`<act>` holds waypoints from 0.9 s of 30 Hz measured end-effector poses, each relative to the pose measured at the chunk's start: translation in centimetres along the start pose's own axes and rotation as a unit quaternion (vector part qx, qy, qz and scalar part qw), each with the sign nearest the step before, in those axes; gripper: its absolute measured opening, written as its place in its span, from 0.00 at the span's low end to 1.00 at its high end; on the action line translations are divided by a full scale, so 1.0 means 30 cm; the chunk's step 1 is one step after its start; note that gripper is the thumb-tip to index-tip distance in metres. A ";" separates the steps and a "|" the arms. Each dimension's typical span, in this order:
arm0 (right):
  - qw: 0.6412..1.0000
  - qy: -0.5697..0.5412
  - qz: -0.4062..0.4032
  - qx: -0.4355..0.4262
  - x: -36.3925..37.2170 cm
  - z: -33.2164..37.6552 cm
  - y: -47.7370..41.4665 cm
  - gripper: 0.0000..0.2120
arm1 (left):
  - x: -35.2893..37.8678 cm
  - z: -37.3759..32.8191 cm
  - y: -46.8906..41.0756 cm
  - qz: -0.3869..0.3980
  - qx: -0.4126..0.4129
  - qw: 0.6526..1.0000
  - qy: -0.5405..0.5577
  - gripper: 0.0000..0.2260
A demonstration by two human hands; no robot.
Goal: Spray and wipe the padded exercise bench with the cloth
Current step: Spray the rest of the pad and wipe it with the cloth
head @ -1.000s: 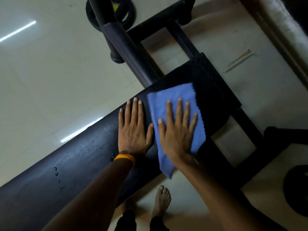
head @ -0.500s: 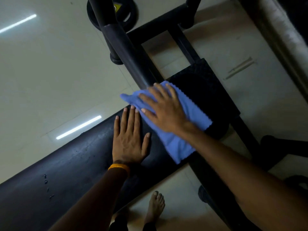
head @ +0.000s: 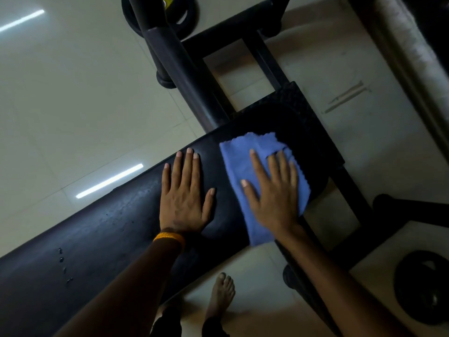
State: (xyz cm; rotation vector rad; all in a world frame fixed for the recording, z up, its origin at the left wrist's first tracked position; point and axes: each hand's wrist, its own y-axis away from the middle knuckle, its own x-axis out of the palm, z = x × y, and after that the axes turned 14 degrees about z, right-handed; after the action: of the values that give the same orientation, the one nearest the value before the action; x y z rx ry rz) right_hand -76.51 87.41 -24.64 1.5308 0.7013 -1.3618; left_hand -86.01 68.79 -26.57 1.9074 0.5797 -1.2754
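Observation:
The black padded bench (head: 102, 239) runs from the lower left up to the middle, with a few spray droplets on its left part. A blue cloth (head: 237, 166) lies flat on the pad's right end. My right hand (head: 274, 193) presses flat on the cloth, fingers spread and pointing away from me. Just left of the cloth, my left hand (head: 184, 193) rests flat on the bare pad, fingers apart, an orange band at the wrist. No spray bottle is in view.
The bench's black steel frame (head: 192, 86) rises beyond the pad, with cross bars to the right. Weight plates lie on the tiled floor at top centre (head: 187, 18) and bottom right (head: 422, 288). My bare foot (head: 222, 293) stands below the bench.
My right hand has swept the cloth back from the pad's far edge toward the near right end, fingers now pointing forward again. My left hand has stayed planted on the pad.

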 end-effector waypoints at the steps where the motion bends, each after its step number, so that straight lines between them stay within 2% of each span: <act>1: 1.000 0.002 -0.010 0.028 -0.009 -0.073 -0.051 0.30 | 0.001 -0.001 -0.001 -0.001 -0.001 1.000 -0.002 0.35; 4: 0.978 -0.051 -0.056 0.194 -0.001 -0.187 -0.112 0.30 | -0.002 -0.006 -0.002 -0.001 -0.004 1.000 -0.006 0.35; 6: 0.955 -0.091 -0.098 0.265 0.034 -0.099 -0.049 0.28 | -0.005 -0.007 -0.001 -0.001 -0.007 1.000 -0.008 0.35; 8: 0.946 -0.124 -0.111 0.277 0.067 0.056 0.061 0.28 | -0.004 -0.006 0.000 -0.003 -0.008 1.000 -0.006 0.36; 11: 0.952 -0.147 -0.066 0.259 0.105 0.212 0.186 0.29 | -0.001 -0.005 -0.001 -0.005 -0.009 1.000 0.001 0.36; 14: 0.965 -0.115 -0.064 0.227 0.096 0.073 0.094 0.29 | -0.001 -0.005 0.000 -0.010 -0.008 1.000 -0.001 0.35; 17: 0.944 -0.123 -0.074 0.296 0.025 -0.144 -0.098 0.32 | 0.001 -0.005 0.001 -0.012 -0.006 1.000 -0.005 0.35; 19: 0.931 -0.148 -0.051 0.330 -0.008 -0.180 -0.168 0.34 | -0.002 -0.006 0.000 -0.008 -0.006 1.000 -0.008 0.36; 22: 0.955 -0.090 -0.073 0.272 0.009 -0.033 -0.079 0.30 | -0.014 -0.003 0.001 0.001 -0.010 1.000 -0.012 0.36; 24: 0.983 -0.047 -0.041 0.174 0.046 0.117 0.070 0.29 | -0.014 -0.004 0.005 0.003 -0.008 1.000 -0.014 0.35; 27: 0.997 -0.013 0.007 0.075 0.068 0.197 0.171 0.31 | -0.017 -0.002 0.010 0.005 0.001 1.000 -0.003 0.35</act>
State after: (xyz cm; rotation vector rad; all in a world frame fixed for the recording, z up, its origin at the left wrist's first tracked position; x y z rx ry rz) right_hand -74.06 79.72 -24.89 1.6291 0.5827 -1.4478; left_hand -85.97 68.68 -25.98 1.9055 0.5650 -1.2765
